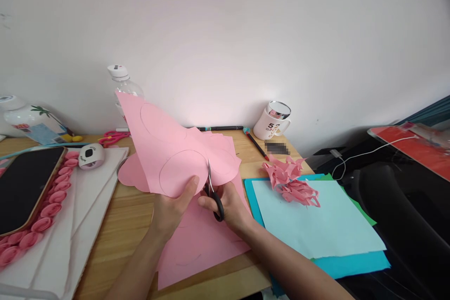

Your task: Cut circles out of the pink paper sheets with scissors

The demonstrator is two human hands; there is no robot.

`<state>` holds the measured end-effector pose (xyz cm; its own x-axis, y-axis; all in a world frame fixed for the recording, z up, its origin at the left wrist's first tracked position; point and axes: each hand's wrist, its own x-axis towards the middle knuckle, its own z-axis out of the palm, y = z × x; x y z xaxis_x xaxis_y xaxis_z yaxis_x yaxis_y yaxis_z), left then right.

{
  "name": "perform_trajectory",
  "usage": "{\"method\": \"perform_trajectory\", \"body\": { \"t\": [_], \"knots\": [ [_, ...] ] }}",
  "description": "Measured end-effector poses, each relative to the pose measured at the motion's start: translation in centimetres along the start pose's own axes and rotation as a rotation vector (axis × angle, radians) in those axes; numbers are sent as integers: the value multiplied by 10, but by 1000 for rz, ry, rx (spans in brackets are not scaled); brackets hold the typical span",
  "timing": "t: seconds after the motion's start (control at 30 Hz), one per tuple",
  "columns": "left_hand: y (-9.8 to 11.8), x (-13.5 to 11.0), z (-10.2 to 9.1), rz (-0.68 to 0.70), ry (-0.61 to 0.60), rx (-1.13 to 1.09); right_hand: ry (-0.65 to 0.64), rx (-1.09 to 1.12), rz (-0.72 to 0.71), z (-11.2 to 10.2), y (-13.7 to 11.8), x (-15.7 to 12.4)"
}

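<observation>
At the frame's lower centre, my left hand (172,213) has its fingers pinched shut on the pink sheet (165,145), which is raised above the table (123,215). Just right of it, my right hand (230,206) grips the scissors (212,187), blades nearly closed at the sheet's edge.

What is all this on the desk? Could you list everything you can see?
table: one, wooden, under everything
pink sheet: one, pink, held up, middle
scissors: one, black handles, blades at the sheet's edge
pale blue paper: one, right side
pink scraps: one pile, on the pale blue paper
mug: one, white, by the wall
bottle: one, clear, behind the sheet
phone: one, dark, far left
paper roses: many, pink, beside the phone
left hand: grips the pink sheet
right hand: holds the scissors
</observation>
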<state>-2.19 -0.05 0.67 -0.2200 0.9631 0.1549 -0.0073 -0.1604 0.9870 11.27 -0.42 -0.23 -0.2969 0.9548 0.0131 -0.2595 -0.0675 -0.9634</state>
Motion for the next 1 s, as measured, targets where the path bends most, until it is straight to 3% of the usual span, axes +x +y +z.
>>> {"method": "perform_trajectory", "body": {
  "t": [0.27,0.47,1.0],
  "knots": [
    [0,1,-1,-19,-11,-1,20,-51,18,1,-3,-1],
    [0,0,0,-5,44,6,26,-26,-25,2,-2,1],
    [-2,2,-2,-80,-19,-98,32,-79,-33,1,-1,2]
  ]
}}
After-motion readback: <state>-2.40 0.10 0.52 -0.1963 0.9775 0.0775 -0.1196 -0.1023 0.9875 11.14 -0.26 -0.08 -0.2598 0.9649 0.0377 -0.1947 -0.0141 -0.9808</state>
